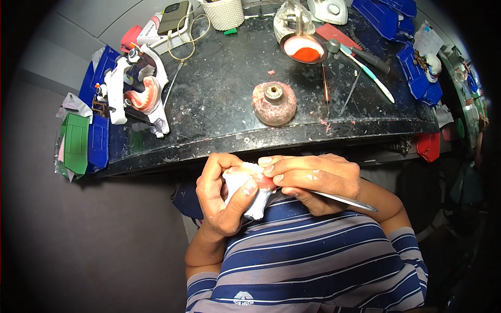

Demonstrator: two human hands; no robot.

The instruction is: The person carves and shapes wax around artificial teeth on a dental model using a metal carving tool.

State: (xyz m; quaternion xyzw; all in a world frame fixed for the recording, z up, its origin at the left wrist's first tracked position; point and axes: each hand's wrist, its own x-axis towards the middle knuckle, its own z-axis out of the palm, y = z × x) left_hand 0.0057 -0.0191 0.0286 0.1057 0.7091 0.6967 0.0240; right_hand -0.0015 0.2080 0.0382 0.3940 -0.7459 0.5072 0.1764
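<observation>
My left hand (222, 195) grips a white plaster dental cast (241, 181) with pink wax on it, held close to my chest below the bench edge. My right hand (313, 180) rests its fingertips on the pink wax of that cast and also holds a thin metal instrument (347, 201), whose shaft sticks out to the right. Both hands touch over the cast. Most of the cast is hidden by fingers.
The dark bench (229, 94) carries a round reddish spirit burner (274, 103), a white articulator with a pink denture set-up (140, 91), a bowl of orange wax (304, 49), several metal tools (326, 86), a toothbrush (368, 73), a phone (175, 16), blue trays (417, 73) and green trays (77, 143).
</observation>
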